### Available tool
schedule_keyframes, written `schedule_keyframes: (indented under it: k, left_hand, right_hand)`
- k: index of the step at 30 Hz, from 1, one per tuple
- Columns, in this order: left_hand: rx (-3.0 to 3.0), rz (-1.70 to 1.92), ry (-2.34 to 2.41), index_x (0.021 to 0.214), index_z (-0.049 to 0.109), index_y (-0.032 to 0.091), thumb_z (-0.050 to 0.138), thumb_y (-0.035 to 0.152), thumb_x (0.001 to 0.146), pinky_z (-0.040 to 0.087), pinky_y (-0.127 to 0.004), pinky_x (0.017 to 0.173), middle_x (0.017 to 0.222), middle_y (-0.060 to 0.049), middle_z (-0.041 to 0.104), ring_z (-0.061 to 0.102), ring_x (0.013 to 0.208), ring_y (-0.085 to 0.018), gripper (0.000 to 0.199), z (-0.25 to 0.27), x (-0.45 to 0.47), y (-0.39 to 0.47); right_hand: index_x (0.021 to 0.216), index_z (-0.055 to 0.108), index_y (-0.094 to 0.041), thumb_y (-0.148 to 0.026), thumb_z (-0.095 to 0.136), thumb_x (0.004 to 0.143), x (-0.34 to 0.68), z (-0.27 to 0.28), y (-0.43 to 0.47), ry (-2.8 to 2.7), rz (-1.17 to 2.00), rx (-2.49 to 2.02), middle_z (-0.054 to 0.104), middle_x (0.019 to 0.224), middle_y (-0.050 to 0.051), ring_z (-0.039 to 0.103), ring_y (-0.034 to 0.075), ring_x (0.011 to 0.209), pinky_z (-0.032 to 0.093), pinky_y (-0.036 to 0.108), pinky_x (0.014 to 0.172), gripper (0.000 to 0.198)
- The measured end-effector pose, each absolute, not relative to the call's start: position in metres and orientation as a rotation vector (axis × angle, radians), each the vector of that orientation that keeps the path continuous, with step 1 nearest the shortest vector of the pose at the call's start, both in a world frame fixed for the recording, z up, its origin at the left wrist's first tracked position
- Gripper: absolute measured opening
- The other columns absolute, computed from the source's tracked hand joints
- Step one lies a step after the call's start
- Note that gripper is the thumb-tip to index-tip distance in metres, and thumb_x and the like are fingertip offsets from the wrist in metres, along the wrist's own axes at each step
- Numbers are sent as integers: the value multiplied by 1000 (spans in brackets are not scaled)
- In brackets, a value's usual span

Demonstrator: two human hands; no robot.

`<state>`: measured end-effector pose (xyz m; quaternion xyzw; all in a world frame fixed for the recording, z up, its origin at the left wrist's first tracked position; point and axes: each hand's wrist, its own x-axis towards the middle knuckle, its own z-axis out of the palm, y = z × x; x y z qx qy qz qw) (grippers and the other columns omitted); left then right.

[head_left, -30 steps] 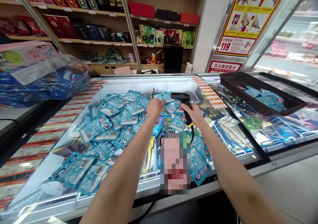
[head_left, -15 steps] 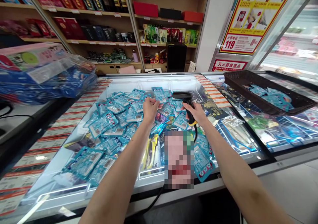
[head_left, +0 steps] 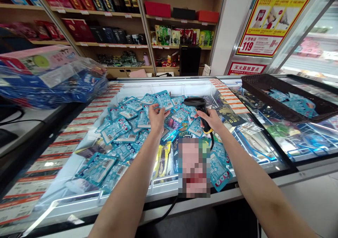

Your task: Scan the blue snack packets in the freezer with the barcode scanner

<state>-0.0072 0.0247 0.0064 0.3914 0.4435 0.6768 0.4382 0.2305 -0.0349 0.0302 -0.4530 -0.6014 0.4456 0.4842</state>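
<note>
My right hand (head_left: 210,120) is wrapped round the handle of a black barcode scanner (head_left: 195,102) with yellow trim, its head pointing left and its cable hanging below. My left hand (head_left: 157,117) pinches the lower edge of a blue packet (head_left: 163,100), which is lifted and tilted just left of the scanner. Many similar blue packets (head_left: 116,129) with barcodes lie loosely heaped on the glass top of the freezer (head_left: 126,87) around my left hand. One blue packet (head_left: 220,171) rests below my right wrist, at the front edge.
A brown basket (head_left: 249,81) with several blue packets stands to the right. Plastic-wrapped boxes (head_left: 52,76) are stacked at the left. Price labels (head_left: 47,164) run along the freezer's side. A pixelated patch covers something near the front edge. Shelves (head_left: 111,45) stand behind.
My left hand has raised the blue packet, which now shows more fully in its fingers. The scanner stays in my right hand, nearly in place. The whole view has shifted slightly.
</note>
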Motion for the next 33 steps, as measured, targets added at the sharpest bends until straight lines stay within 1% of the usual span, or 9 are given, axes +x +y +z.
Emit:
schedule_keyframes:
  k: [3, 6, 12, 17, 23, 29, 33]
  left_hand:
    - [967, 1697, 1064, 102, 38, 24, 59, 17, 79, 60, -39, 87, 75, 6, 55, 72, 78, -14, 32, 6, -7, 24]
    - [968, 1703, 1054, 100, 38, 24, 59, 16, 80, 60, -40, 88, 75, 6, 55, 71, 79, -14, 30, 5, -6, 24]
    - [1006, 1708, 1082, 98, 40, 23, 61, 17, 78, 61, -37, 86, 66, 10, 44, 66, 68, -10, 29, 1, -6, 27]
    - [1028, 1702, 1122, 98, 41, 23, 61, 19, 79, 61, -35, 84, 66, 10, 38, 62, 63, -8, 29, 1, -5, 27]
    - [1025, 1696, 1112, 99, 41, 23, 61, 19, 79, 60, -34, 83, 67, 10, 38, 63, 66, -9, 28, 2, -5, 26]
    - [1023, 1709, 1097, 98, 41, 22, 61, 18, 79, 60, -33, 78, 68, 10, 40, 61, 63, -8, 28, 0, -4, 28]
    - [1041, 1713, 1105, 98, 42, 22, 62, 19, 78, 60, -34, 79, 68, 9, 39, 59, 63, -9, 28, -1, -4, 28]
  right_hand:
    - [94, 64, -19, -64, 64, 78, 229, 31, -36, -1504, 1100, -1092, 73, 93, 8, 56, 13, 44, 45, 28, 41, 48]
    - [99, 65, -19, -63, 65, 78, 227, 32, -38, -1523, 1110, -1092, 73, 93, 8, 57, 13, 45, 45, 28, 41, 49]
    - [97, 64, -18, -61, 65, 80, 228, 33, -39, -1565, 1131, -1059, 74, 93, 9, 57, 13, 45, 45, 28, 42, 46]
    - [95, 63, -17, -60, 64, 81, 228, 32, -39, -1593, 1161, -1052, 74, 92, 9, 56, 12, 45, 44, 27, 44, 45]
    - [97, 65, -17, -58, 65, 82, 228, 32, -39, -1600, 1168, -1033, 74, 91, 9, 56, 12, 46, 44, 28, 44, 44]
    - [102, 62, -16, -59, 65, 81, 228, 31, -38, -1601, 1176, -994, 73, 99, 11, 57, 11, 46, 44, 27, 43, 47]
    - [100, 63, -16, -59, 64, 82, 228, 30, -37, -1607, 1167, -1003, 73, 96, 10, 57, 11, 47, 45, 27, 44, 46]
